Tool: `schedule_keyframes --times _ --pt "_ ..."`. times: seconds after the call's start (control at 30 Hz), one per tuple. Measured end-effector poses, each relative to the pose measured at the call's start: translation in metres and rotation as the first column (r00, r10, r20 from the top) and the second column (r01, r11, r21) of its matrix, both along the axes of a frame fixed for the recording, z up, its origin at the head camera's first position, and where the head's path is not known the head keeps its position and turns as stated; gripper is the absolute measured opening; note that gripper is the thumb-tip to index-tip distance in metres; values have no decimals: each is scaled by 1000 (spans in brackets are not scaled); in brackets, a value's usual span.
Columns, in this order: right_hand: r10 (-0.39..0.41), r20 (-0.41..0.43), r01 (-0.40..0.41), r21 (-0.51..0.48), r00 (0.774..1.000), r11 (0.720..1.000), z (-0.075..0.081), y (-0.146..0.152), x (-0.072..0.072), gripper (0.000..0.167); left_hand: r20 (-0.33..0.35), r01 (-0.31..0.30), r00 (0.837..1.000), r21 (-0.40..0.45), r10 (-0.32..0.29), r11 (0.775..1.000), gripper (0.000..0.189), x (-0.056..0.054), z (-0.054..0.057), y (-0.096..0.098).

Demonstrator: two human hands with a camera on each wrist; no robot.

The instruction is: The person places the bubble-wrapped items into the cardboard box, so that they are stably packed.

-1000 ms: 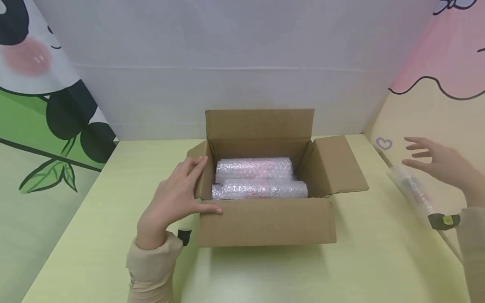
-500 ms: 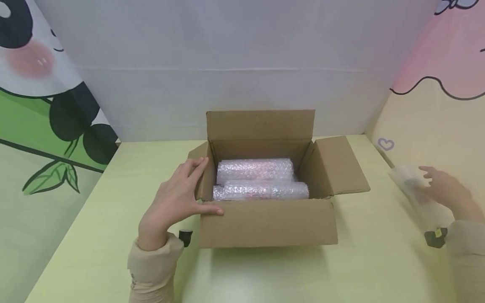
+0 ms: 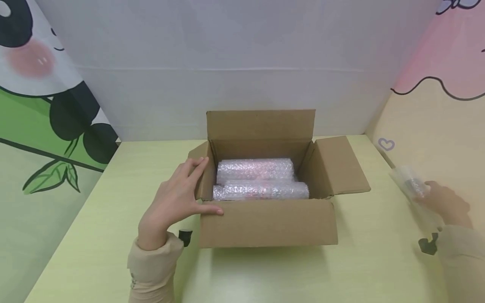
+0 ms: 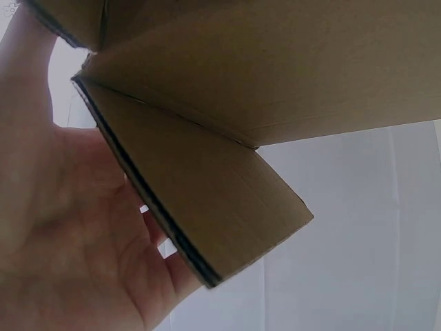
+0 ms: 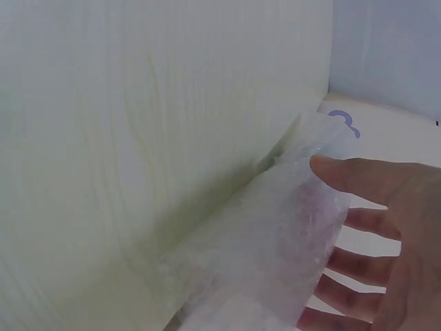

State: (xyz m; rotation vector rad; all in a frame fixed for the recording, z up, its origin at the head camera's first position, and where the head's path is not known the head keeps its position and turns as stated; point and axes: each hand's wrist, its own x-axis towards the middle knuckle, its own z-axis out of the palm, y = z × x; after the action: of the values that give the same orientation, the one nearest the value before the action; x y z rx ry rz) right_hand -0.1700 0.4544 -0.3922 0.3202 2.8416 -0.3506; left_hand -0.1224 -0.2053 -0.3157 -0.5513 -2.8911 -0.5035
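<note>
A cardboard box [image 3: 269,222] stands with its flaps spread on the table. Inside lie two bubble-wrapped rolls [image 3: 255,169] with pinkish contents, side by side. My left hand [image 3: 170,198] rests at the box's near left corner, thumb straight along the front flap and fingers against the outside of the left flap [image 4: 200,186]. At the table's right edge is another bubble-wrapped roll [image 3: 414,185], reddish inside. My right hand [image 3: 449,204], blurred in the head view, is around it. The right wrist view shows its thumb on one side of the wrap [image 5: 275,221] and the fingers along the other.
A pale yellow table [image 3: 94,235] carries the box. Behind it hangs a whitish backdrop [image 3: 242,63], with cartoon-printed panels on the left and right [image 3: 435,126]. The box's right flap [image 3: 342,165] sticks out sideways, and its back flap [image 3: 260,125] stands upright.
My right hand has come down from above the table's right edge onto the bubble-wrapped roll there, and its fingers have closed in around it. The left hand and the box stay put.
</note>
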Motion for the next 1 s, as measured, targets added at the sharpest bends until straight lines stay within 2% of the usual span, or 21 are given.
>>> schedule_keyframes --times 0.3,0.53,0.77,0.87,1.0 --pt "-37 -27 37 8 999 999 -4 -9 1 79 5 -4 1000 -2 4 1000 129 0 1 1" --pt "-73 -122 72 -17 990 997 -4 -19 7 73 3 -6 1000 -3 6 1000 129 0 1 0" --pt "-108 -95 108 -9 990 994 -4 -23 4 76 4 -5 1000 -3 5 1000 129 1 2 1" --pt "-97 -115 98 7 989 995 -1 -25 2 79 6 -5 1000 -1 5 1000 129 1 2 0" --pt "-36 -207 49 57 978 997 13 -35 0 78 4 -6 1000 -2 6 1000 129 1 3 0"
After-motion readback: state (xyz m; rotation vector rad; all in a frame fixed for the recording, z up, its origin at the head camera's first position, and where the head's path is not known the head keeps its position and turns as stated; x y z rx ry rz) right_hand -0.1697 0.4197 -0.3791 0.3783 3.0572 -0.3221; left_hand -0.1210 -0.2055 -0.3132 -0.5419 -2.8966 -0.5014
